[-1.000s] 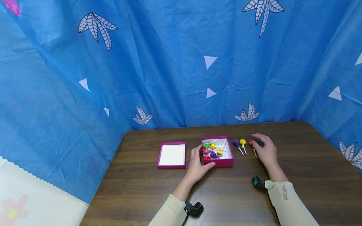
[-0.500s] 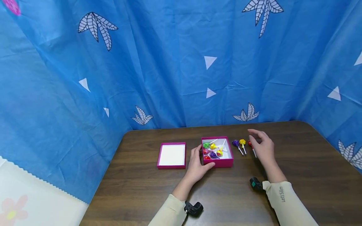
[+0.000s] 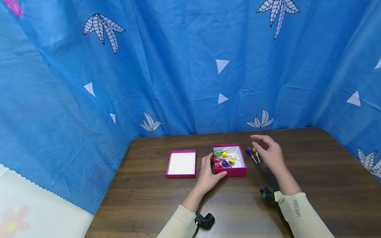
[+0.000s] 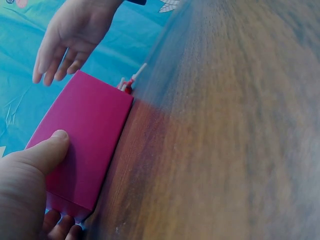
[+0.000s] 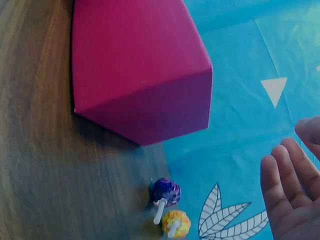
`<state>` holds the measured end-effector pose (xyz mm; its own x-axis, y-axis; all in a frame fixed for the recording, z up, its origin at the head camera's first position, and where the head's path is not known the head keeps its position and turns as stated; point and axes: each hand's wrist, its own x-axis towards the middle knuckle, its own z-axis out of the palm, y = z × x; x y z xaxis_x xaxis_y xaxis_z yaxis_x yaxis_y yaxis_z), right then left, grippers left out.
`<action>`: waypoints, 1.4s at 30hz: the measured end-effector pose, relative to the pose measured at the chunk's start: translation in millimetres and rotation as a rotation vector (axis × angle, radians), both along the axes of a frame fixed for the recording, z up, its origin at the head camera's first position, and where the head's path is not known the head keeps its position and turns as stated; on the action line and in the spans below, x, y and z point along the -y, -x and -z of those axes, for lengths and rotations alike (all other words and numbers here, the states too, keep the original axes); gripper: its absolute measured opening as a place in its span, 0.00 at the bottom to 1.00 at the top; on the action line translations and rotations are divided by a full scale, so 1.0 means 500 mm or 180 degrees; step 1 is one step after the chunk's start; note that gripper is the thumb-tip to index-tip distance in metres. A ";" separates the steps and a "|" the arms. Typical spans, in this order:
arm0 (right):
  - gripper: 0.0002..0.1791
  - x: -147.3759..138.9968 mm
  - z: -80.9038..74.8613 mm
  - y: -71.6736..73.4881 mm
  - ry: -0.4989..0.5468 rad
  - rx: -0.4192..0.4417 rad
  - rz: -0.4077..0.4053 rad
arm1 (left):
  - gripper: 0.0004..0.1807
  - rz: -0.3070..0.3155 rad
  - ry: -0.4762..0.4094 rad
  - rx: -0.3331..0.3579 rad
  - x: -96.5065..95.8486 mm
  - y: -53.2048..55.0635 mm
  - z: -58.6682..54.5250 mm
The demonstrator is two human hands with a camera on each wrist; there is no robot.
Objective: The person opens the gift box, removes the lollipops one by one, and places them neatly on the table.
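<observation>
Blue curtain (image 3: 190,69) w/ white leaf & triangle prints fills the bkgd. Brown wood table (image 3: 143,205) in front. Pink box (image 3: 236,172), white inside, sits abt mid-table; matching shallow lid (image 3: 181,163), white side up, lies apart to its L.

L hand (image 3: 207,175) grips box at near-L corner: thumb flat on front wall, fingers bent round L side. R hand (image 3: 269,152) is raised R of box, fingers loosely curved, thumb well apart from them, nothing held that shows.

Loose lollies rel. to R hand: purple lolly (image 3: 248,151) just R of box, below & L of thumb tip; yellow lolly (image 5: 176,223) right beside it, part hidden by thumb in head view. Neither touched in R wrist view. Red lolly (image 4: 128,90) on table past box's far end in L wrist view; hidden in head view.

Inside box, mostly toward L: green lolly (image 3: 218,153) at back, plus yellow, red & purple ones.
</observation>
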<state>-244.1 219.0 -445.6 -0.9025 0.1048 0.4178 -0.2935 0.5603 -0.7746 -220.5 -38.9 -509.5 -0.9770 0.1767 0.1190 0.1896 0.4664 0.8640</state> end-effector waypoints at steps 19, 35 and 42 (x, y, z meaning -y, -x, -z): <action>0.18 0.077 -0.038 -0.002 -0.0176 0.0778 -0.1216 | 0.50 -0.0009 -0.0015 0.0018 0.002 0.000 -0.003; 0.18 0.126 -0.028 0.035 -0.0782 0.1171 -0.1998 | 0.51 0.0043 -0.0005 -0.0026 0.000 -0.003 0.001; 0.16 0.135 -0.025 0.047 -0.1031 0.1156 -0.2153 | 0.51 0.0061 0.0019 -0.0042 0.003 -0.001 0.000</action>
